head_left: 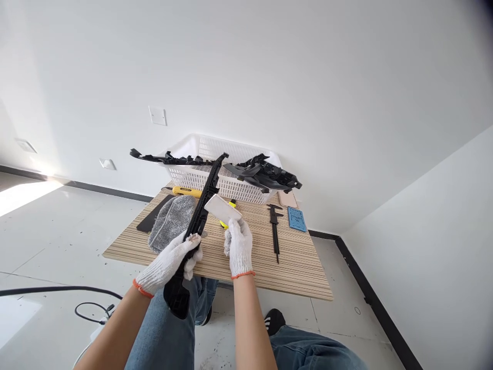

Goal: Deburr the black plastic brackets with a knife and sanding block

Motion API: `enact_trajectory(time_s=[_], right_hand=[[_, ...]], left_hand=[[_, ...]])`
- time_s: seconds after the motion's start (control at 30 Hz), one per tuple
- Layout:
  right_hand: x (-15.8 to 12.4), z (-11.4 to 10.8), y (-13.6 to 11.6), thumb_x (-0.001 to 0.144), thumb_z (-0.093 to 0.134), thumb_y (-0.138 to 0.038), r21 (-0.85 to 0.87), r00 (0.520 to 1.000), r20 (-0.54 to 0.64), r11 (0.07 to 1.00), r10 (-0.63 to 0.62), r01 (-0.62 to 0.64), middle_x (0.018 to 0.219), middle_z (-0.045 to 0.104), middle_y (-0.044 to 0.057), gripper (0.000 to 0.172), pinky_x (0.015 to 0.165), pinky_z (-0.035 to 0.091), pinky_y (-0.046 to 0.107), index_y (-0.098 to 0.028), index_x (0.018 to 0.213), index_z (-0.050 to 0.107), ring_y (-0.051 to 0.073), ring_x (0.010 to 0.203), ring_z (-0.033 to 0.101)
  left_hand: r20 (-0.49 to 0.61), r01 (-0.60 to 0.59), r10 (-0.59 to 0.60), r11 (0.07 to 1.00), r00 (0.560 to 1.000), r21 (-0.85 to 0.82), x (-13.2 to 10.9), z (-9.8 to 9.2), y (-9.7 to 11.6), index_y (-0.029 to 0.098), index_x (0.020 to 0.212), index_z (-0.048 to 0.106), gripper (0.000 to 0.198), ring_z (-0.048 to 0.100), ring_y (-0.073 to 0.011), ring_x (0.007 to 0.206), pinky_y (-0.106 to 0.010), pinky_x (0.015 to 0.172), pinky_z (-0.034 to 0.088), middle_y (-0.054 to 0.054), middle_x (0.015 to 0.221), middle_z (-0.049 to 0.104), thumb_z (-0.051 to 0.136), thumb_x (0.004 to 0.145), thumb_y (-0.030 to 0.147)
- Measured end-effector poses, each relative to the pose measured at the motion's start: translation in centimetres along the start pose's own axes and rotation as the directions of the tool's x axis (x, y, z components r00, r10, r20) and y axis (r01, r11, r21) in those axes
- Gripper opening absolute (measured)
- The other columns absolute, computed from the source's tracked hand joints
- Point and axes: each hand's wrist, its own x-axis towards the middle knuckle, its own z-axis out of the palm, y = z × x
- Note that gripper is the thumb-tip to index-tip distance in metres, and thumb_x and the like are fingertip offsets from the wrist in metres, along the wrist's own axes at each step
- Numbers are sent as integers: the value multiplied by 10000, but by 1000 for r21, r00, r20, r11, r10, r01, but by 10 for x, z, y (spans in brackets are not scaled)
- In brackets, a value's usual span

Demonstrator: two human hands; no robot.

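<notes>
Both my hands wear white knit gloves. My left hand (pixel 171 262) is closed around a long black plastic part (pixel 201 209) that slants up from my lap toward the basket. My right hand (pixel 239 245) pinches a flat white block (pixel 222 209) and presses it against the part's upper half. The part's wide lower end (pixel 176 298) hangs below the table's front edge, over my jeans.
A low striped wooden table (pixel 300 272) carries a white mesh basket (pixel 200 180) of black plastic parts, a grey cloth (pixel 171 221), a yellow tool (pixel 187 191), a black caliper (pixel 275 228), a blue pad (pixel 297 219) and a dark mat (pixel 151 218). A black cable (pixel 57 293) lies on the floor at left.
</notes>
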Motion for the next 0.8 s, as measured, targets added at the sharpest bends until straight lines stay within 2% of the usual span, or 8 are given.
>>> enact_trajectory(time_s=[0.13,0.27,0.37,0.5,0.57,0.63,0.73,0.8], right_hand=[[-6,-4,-1,736,616,-379,35,993,117,999,-8,4,631,649,-55,368,305,248,172,-226,1067,568,76,320,411],[-9,-5,0,696,565,-329,130,984,175,991,-48,25,588,606,-68,523,342,331,187,-220,1208,558,115,365,509],[-10,-1,0,701,626,-328,91,986,160,995,-55,41,703,652,-53,565,339,340,180,-243,1254,545,103,391,540],[-8,2,2,719,716,-330,76,994,82,995,-72,65,778,674,-42,462,334,311,171,-249,1153,579,56,369,444],[-7,1,5,725,711,-314,63,988,89,991,-126,121,853,703,-13,417,365,354,177,-250,1122,602,84,461,525],[-8,-1,8,730,701,-290,1,973,138,983,-183,185,1025,724,15,440,448,451,195,-269,1164,625,137,676,645],[-10,-3,10,758,664,-283,-64,959,179,970,-221,236,1191,700,19,526,625,548,240,-301,1282,622,183,941,670],[-13,-3,9,775,646,-311,-47,957,174,968,-233,245,1228,686,24,570,692,560,264,-305,1343,600,195,1007,662]], left_hand=[[-8,31,-31,996,999,-79,-1,-3,0,195,1166,507,580,396,-75,399,-216,371,441,63,636,565,652,828,644],[-7,73,-76,984,997,-162,0,-7,-4,206,1225,538,661,440,-88,420,-222,394,449,43,647,571,544,850,750],[-12,95,-100,976,995,-194,1,-10,-6,211,1244,564,736,449,-95,413,-231,385,444,28,646,576,493,829,814],[-20,73,-79,978,997,-194,2,-10,-8,202,1248,557,760,449,-95,404,-233,371,442,27,651,585,506,814,824],[-14,77,-81,978,997,-195,2,-10,-8,204,1250,544,757,444,-89,410,-223,371,438,33,654,582,514,813,822],[-22,66,-72,977,997,-204,1,-9,-7,211,1249,537,754,429,-82,416,-213,372,431,42,652,568,529,805,821],[-43,54,-64,976,997,-209,0,-7,-5,216,1223,542,745,411,-77,416,-208,370,419,46,648,559,553,788,820],[-40,74,-83,981,996,-180,0,-6,-4,213,1196,547,720,408,-78,410,-209,368,415,39,645,574,561,792,809]])
